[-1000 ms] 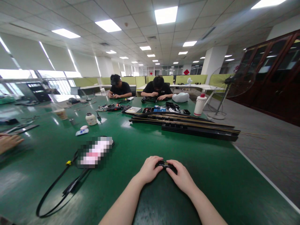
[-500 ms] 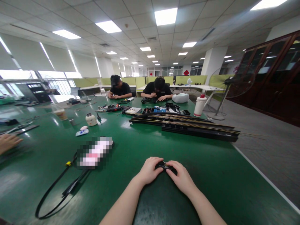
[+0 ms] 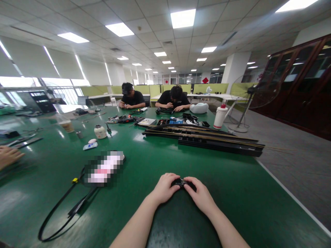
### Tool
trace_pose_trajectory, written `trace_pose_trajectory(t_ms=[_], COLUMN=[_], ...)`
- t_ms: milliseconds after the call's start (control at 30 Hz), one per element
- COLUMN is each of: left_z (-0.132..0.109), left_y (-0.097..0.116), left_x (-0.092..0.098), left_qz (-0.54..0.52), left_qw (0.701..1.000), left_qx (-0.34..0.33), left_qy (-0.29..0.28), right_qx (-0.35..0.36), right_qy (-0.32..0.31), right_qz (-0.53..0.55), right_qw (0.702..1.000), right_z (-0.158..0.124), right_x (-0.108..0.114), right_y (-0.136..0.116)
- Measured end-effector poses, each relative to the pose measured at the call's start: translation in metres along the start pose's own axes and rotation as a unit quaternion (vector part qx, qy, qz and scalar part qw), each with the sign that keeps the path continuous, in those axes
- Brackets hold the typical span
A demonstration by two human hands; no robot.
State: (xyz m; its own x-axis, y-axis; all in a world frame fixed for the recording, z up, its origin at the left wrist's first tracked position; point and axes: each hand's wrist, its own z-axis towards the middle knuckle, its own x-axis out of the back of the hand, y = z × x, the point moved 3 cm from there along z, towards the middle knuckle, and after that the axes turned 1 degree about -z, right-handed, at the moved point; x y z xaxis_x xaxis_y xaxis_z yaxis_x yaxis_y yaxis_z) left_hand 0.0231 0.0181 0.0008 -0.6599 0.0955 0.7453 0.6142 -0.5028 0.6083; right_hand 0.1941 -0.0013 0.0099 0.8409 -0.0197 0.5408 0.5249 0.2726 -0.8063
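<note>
Close in front of me, my left hand (image 3: pixel 166 188) and my right hand (image 3: pixel 199 194) meet over the green table (image 3: pixel 144 162). Between them is a small black part (image 3: pixel 181 183), with a bit of metallic shine near its middle. My left fingers and thumb grip its left end; those of my right hand close on the right end. Much of the part is covered by the fingers, and its exact kind cannot be made out. To the left lies a phone (image 3: pixel 107 168), blurred out, with a black strap (image 3: pixel 55 203) looping toward me.
Long black rails (image 3: pixel 219 146) with thin brass-coloured rods lie ahead, before a cluster of tools and parts. A white bottle (image 3: pixel 220 117) stands at the right, a jar (image 3: pixel 100 132) at the left. Another person's hand (image 3: pixel 10 156) is at the left edge; two people sit opposite.
My hands stay in nearly the same place on the black part, with only a slight shift of the right fingers and the part between them.
</note>
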Motion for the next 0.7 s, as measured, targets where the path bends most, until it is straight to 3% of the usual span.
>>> trace_pose_trajectory(t_ms=[300, 700], left_z=[0.000, 0.001], left_y=[-0.001, 0.002], left_x=[0.001, 0.002], left_qz=[-0.007, -0.003], left_qw=[1.000, 1.000], left_qx=[0.011, 0.021], left_qy=[0.008, 0.018], right_qx=[-0.049, -0.079], right_qy=[0.030, 0.144], right_qz=[0.059, 0.195], right_qw=[0.997, 0.967], right_z=[0.001, 0.006], right_x=[0.002, 0.010], right_y=[0.006, 0.018])
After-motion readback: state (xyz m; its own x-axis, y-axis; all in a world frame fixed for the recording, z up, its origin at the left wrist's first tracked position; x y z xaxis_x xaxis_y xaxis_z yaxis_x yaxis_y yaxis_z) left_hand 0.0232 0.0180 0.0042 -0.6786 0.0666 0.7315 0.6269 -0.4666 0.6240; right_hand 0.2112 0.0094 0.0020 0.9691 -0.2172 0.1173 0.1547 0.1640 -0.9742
